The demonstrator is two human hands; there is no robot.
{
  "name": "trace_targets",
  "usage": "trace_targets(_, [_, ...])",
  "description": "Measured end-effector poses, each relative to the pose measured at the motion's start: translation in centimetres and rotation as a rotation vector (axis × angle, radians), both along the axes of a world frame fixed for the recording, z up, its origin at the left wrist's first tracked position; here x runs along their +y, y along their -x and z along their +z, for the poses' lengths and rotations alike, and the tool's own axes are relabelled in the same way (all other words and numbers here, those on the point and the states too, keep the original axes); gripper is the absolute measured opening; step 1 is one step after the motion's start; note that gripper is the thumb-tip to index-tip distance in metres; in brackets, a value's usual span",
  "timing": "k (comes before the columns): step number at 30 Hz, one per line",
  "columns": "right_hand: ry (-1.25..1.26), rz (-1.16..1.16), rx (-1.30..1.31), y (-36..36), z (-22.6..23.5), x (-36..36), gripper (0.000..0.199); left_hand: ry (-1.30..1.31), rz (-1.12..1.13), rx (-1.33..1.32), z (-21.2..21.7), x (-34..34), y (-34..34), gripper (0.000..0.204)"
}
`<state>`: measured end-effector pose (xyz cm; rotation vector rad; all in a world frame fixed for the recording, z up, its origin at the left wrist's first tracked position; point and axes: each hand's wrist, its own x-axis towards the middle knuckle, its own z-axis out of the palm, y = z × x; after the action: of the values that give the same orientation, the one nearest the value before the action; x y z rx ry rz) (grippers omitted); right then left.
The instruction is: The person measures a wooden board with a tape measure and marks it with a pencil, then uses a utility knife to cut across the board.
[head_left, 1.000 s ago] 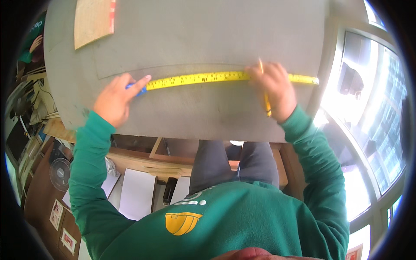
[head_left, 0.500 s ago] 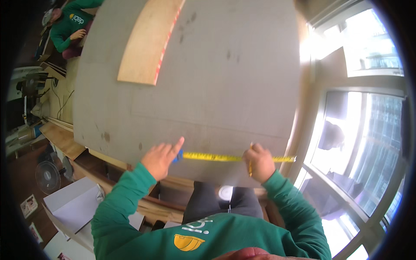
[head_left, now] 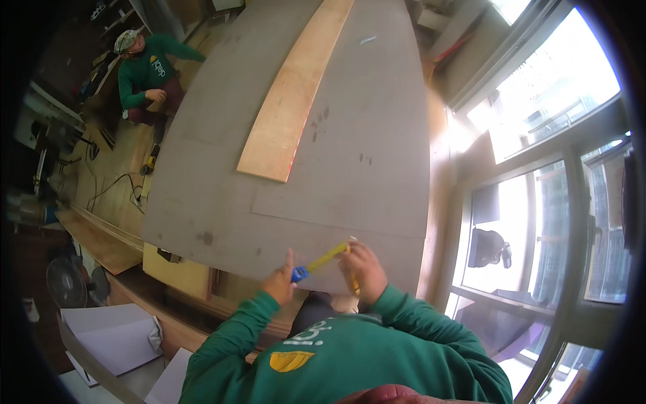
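My left hand [head_left: 281, 283] grips the blue case of a tape measure [head_left: 301, 273] at the near edge of a large grey board [head_left: 350, 175]. A short length of yellow tape [head_left: 326, 257] runs up and right from it to my right hand [head_left: 362, 264]. That hand pins the tape's end to the board and also holds a yellow pencil [head_left: 354, 283]. A long pale wooden plank [head_left: 289, 101] lies lengthwise on the board, farther away.
Another person in a green shirt [head_left: 149, 67] crouches on the floor at the far left beside cables and a tool. A fan [head_left: 66, 283] and a white box [head_left: 111, 333] sit at lower left. Bright windows [head_left: 538, 148] fill the right side.
The tape has drawn in much shorter and my two hands have come close together. The view has tipped up, now taking in the whole board, the plank and the other person.
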<state>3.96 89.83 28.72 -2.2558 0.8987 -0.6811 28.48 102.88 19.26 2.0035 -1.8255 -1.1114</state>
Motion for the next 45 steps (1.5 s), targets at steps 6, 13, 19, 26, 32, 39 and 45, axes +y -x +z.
trace_targets(6, [-0.417,-0.309,0.168,8.2,0.0,2.3,0.018,-0.079,0.23,-0.2,-0.6,0.5,-8.7,0.109])
trace_targets(13, [-0.688,-0.806,0.659,27.9,-11.4,18.4,0.034,-0.095,0.392,-0.362,-5.5,-1.2,-14.8,0.102])
trace_targets(19, [-0.932,-0.865,0.89,37.1,-14.4,33.9,0.03,-0.3,0.329,-0.482,-5.2,-5.1,-16.0,0.089])
trace_targets(26, [-0.854,-1.058,0.71,30.5,-11.7,29.9,0.038,-0.174,0.261,-0.61,-10.2,-4.2,-16.6,0.082])
trace_targets(32, [-0.861,-0.959,0.688,26.9,-11.0,24.7,0.037,-0.212,0.161,-0.699,-8.3,-2.7,-11.8,0.081])
trace_targets(39, [-0.89,-0.958,0.321,26.4,-15.1,28.4,0.037,0.352,0.134,-0.514,-8.8,0.0,-10.4,0.076])
trace_targets(45, [-1.196,-0.95,0.187,32.6,-16.2,29.8,0.029,0.301,0.122,-0.409,-10.1,3.1,-5.3,0.072])
